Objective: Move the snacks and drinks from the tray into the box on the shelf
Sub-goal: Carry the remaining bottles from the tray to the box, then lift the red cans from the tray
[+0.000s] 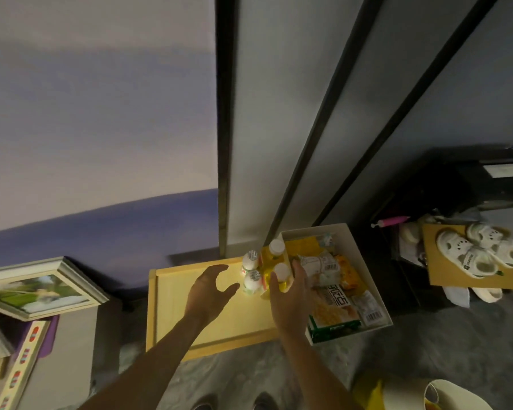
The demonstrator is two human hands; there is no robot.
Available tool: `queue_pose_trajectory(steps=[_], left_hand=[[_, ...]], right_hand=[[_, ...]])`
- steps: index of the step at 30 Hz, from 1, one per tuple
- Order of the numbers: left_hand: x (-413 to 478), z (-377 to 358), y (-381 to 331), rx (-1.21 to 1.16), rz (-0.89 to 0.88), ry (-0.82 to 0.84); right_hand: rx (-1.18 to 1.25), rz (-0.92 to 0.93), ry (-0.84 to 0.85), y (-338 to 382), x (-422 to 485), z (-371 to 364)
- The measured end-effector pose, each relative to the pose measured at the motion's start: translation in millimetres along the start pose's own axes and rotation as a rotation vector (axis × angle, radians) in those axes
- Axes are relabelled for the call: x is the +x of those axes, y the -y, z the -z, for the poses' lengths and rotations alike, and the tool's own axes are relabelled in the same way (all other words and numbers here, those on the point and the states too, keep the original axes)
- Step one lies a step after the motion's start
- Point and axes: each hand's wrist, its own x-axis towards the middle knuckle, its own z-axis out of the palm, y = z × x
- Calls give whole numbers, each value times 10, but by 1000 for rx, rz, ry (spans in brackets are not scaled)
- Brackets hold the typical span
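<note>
A wooden tray is seen low in the head view, and most of its floor is bare. The left hand is held above that bare floor with fingers and thumb curved apart and nothing between them; it is judged to be reaching toward the remaining drinks.

At the tray's far right corner four drinks are left: two small white bottles standing close together, and just beside them two yellow bottles with white caps. No snack packet is visible on the tray.

The right hand is placed against the nearer yellow bottle, fingers extended along its side. Whether the bottle is clasped or only touched cannot be told, since the palm side is hidden.

Directly to the right, touching the tray's edge, the white box is found well filled with snack packets, several overlapping and one green-edged packet resting at the near rim. Its exact footing on the shelf cannot be made out.

Assessment: the snack portion is judged complete and the task largely done. The four bottles are still to be transferred.
</note>
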Motion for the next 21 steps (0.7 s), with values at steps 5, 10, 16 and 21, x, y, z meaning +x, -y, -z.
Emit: queue_pose_trajectory(steps=[5, 10, 16, 21], left_hand=[[-314, 840, -70, 171, -138, -20], [-787, 1606, -163, 297, -239, -122], [-1513, 2588, -269, 392, -247, -325], [-2433, 3226, -156, 495, -143, -552]], right_hand=[[-110, 232, 181, 396, 11, 523], [-349, 397, 417, 1013, -142, 872], [-365, 572, 513, 2057, -427, 1175], [-321, 850, 489, 2760, -903, 1238]])
